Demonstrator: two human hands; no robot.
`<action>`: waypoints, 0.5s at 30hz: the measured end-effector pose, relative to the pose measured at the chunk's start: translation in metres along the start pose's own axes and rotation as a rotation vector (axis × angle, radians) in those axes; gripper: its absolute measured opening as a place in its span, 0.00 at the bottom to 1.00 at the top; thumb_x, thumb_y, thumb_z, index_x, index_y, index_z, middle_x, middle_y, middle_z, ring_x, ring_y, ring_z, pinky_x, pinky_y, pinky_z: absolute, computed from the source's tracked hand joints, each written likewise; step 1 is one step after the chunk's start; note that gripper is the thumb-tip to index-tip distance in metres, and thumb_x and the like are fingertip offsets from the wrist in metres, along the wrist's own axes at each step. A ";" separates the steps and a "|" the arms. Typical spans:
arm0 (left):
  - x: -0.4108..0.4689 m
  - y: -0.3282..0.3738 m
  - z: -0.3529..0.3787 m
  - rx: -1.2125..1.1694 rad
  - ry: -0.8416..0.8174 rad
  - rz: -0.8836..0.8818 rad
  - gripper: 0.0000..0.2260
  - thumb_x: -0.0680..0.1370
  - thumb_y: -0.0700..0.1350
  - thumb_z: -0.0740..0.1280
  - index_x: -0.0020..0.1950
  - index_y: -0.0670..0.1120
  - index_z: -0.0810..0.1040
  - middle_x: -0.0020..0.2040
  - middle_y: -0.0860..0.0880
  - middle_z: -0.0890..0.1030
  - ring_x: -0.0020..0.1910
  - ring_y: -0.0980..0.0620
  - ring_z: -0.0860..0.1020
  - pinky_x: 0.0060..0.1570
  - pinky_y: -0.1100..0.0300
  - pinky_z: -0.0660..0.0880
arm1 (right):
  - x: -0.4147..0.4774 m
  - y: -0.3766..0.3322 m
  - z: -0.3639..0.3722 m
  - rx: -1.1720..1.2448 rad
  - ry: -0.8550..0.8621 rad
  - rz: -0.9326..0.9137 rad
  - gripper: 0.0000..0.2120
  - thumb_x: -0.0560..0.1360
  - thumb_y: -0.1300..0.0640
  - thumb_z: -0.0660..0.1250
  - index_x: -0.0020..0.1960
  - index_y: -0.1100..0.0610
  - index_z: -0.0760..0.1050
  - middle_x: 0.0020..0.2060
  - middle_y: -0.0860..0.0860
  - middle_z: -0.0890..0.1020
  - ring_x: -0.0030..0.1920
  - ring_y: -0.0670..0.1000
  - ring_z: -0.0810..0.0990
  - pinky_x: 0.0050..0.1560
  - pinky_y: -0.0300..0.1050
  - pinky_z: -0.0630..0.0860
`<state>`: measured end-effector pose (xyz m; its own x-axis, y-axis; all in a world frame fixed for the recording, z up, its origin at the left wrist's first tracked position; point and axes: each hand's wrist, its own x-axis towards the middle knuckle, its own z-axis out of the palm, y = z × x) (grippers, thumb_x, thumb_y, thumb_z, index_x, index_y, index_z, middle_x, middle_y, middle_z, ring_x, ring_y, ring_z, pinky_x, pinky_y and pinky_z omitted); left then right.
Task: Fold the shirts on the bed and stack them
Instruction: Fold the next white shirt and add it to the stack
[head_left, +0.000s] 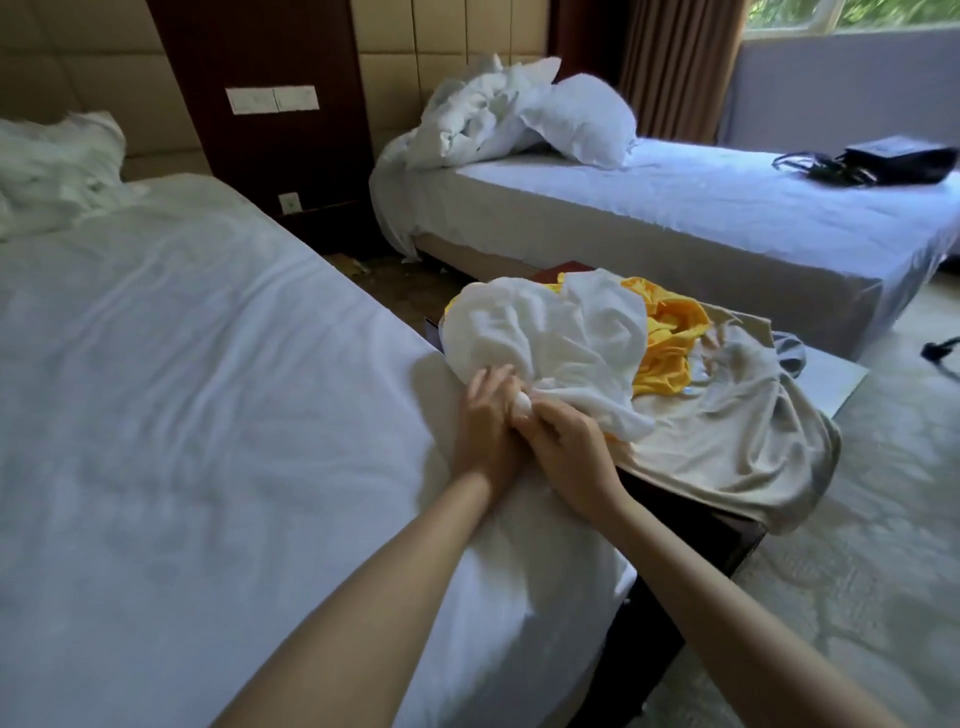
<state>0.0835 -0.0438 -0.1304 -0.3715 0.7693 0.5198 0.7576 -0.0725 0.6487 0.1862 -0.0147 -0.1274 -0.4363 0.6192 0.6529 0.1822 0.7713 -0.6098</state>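
Nothing is folded yet, it seems. At centre frame the white shirt (545, 343) is gripped at a bunched edge by the left hand (485, 415) and right hand (569, 452), fingers curled tight. The yellow shirt (670, 338) and beige shirt (727, 447) are left crumpled to its right, beside the bed (208, 374). No stack is seen.

We are gripping a bunched edge of the white shirt (545, 332) with left hand (485, 415) and right hand (569, 452) | it is lying over the yellow shirt (670, 343) and beige shirt (727, 436) | beside the bed (208, 374)
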 end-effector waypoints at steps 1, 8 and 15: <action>-0.003 0.004 -0.004 -0.049 -0.005 -0.025 0.17 0.76 0.48 0.55 0.47 0.37 0.78 0.52 0.38 0.80 0.56 0.39 0.76 0.57 0.55 0.68 | -0.007 0.000 -0.002 -0.031 0.015 -0.036 0.14 0.75 0.51 0.61 0.41 0.61 0.78 0.41 0.52 0.82 0.45 0.48 0.79 0.48 0.51 0.76; -0.043 0.022 -0.057 -0.273 0.043 -0.373 0.19 0.69 0.48 0.58 0.49 0.37 0.79 0.49 0.38 0.82 0.49 0.45 0.79 0.40 0.60 0.67 | -0.056 -0.023 0.001 -0.249 0.186 0.235 0.33 0.68 0.40 0.61 0.70 0.43 0.55 0.72 0.55 0.63 0.70 0.56 0.61 0.65 0.57 0.61; -0.086 0.021 -0.122 -0.745 0.108 -0.686 0.19 0.74 0.52 0.60 0.60 0.45 0.78 0.55 0.44 0.81 0.53 0.47 0.79 0.51 0.50 0.79 | -0.028 -0.083 0.014 -0.035 -0.195 0.065 0.39 0.65 0.40 0.63 0.71 0.59 0.64 0.70 0.58 0.65 0.72 0.55 0.59 0.70 0.51 0.54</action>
<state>0.0663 -0.1888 -0.0940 -0.6742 0.7352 -0.0707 -0.1498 -0.0424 0.9878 0.1712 -0.0976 -0.1013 -0.5841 0.6305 0.5112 0.2445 0.7372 -0.6299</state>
